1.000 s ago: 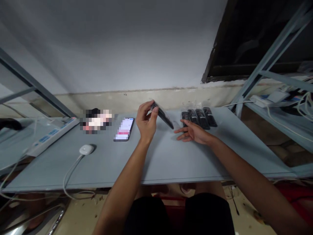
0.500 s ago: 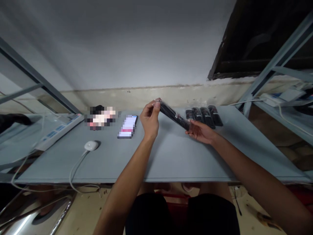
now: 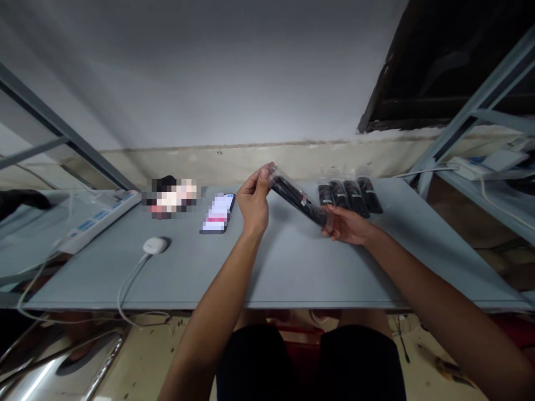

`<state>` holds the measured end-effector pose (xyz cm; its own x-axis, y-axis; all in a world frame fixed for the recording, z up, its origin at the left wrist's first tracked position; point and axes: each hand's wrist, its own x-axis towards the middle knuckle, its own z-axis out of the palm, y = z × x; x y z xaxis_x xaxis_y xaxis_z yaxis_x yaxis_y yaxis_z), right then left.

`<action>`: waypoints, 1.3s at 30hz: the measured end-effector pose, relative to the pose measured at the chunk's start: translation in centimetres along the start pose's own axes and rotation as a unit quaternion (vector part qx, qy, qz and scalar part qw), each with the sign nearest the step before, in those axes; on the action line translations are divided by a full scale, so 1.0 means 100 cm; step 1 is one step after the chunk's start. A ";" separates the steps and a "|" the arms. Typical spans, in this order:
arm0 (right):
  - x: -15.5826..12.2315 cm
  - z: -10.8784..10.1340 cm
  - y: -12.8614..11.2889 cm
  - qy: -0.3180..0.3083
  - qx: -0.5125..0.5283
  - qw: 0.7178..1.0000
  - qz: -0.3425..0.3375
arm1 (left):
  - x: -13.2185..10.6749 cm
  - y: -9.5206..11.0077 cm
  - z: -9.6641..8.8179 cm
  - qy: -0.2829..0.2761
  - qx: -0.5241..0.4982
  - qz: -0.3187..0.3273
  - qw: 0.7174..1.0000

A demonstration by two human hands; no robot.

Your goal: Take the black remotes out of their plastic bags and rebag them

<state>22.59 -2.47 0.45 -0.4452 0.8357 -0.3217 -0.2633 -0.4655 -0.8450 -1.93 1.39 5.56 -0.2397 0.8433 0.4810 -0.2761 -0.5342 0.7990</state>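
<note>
A long black remote in a clear plastic bag [image 3: 297, 198] is held slanted above the grey table [image 3: 292, 267]. My left hand [image 3: 254, 199] pinches its upper left end. My right hand [image 3: 346, 224] grips its lower right end with curled fingers. Just behind my right hand, several more bagged black remotes [image 3: 350, 196] lie side by side on the table.
A phone with a lit screen [image 3: 218, 213] lies left of my left hand. Farther left are a pixelated object [image 3: 169, 197], a white puck on a cable [image 3: 154, 245] and a white power strip [image 3: 98, 217]. Metal shelving [image 3: 480, 106] with cables stands at the right.
A second ago only my left hand held the bagged remote while my right hand lay open on the table. My right hand has since closed on the lower end.
</note>
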 end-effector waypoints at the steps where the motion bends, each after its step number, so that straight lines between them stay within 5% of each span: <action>1: 0.000 -0.001 0.000 -0.002 -0.002 1.000 -0.001 | 0.001 0.000 -0.001 0.001 -0.001 -0.003 1.000; 14: -0.002 -0.004 0.001 -0.037 -0.017 0.999 -0.026 | 0.003 -0.002 -0.006 -0.003 -0.024 -0.022 0.999; 19: -0.003 -0.006 -0.002 0.007 -0.065 0.997 -0.043 | 0.009 -0.005 -0.021 0.047 0.128 0.045 0.990; 22: -0.003 -0.007 -0.003 0.028 -0.090 0.994 -0.056 | 0.008 0.003 -0.026 -0.001 0.308 0.190 0.932; 25: -0.004 -0.009 -0.005 0.034 -0.113 0.990 -0.073 | 0.002 0.008 -0.021 -0.199 0.423 0.299 0.832; 27: -0.006 -0.010 -0.007 0.033 -0.132 0.987 -0.081 | -0.006 0.005 -0.014 -0.334 0.451 0.319 0.764; 30: -0.009 -0.012 -0.009 0.032 -0.168 0.981 -0.087 | -0.017 -0.007 -0.006 -0.455 0.486 0.272 0.695; 33: -0.011 -0.013 -0.012 0.032 -0.211 0.973 -0.086 | -0.021 -0.014 -0.005 -0.509 0.509 0.206 0.662; 39: -0.017 -0.025 -0.020 0.090 -0.300 0.944 -0.100 | -0.011 -0.013 -0.016 -0.495 0.547 0.152 0.657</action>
<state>26.02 -2.19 1.58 -0.2709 0.9506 -0.1517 0.2294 -0.0893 -0.9692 -2.75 1.07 3.42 0.7443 0.6212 0.2452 0.6093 -0.7820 0.1313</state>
